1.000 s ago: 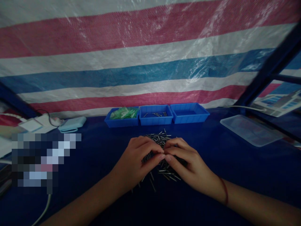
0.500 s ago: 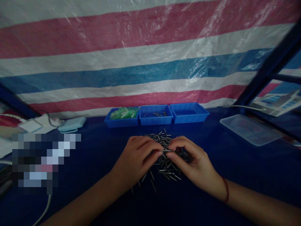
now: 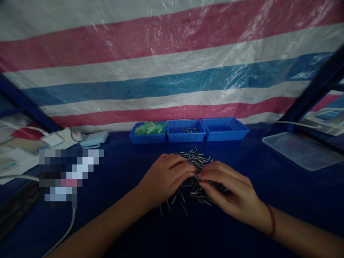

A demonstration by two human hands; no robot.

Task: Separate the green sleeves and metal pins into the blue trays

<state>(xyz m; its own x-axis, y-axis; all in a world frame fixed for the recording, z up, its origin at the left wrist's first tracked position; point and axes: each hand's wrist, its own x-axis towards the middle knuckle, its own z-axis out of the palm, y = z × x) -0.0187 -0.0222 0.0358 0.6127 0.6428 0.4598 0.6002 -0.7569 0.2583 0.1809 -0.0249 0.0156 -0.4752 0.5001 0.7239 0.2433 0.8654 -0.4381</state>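
Note:
My left hand (image 3: 167, 178) is closed in a pinch, with the fingertips at one end of a small rivet-like metal pin (image 3: 196, 176). From the other side my right hand (image 3: 233, 186) pinches the same pin between thumb and fingers. Most of the pin is hidden by the fingertips, which nearly meet. Below and behind both hands lies a loose heap of thin silvery metal pins (image 3: 199, 194), with several stray ones toward the near left.
At the back stand three blue bins: one with green plastic packets (image 3: 150, 128), a middle bin (image 3: 186, 137) with several pins, and a right bin (image 3: 228, 135). A clear plastic lid (image 3: 301, 150) lies right. At left are a light-blue case (image 3: 94, 139) and a white cable (image 3: 72, 224).
The view has shifted, so everything sits further right in the picture. The right hand's fingers have closed in toward the left fingertips, covering more of the pin.

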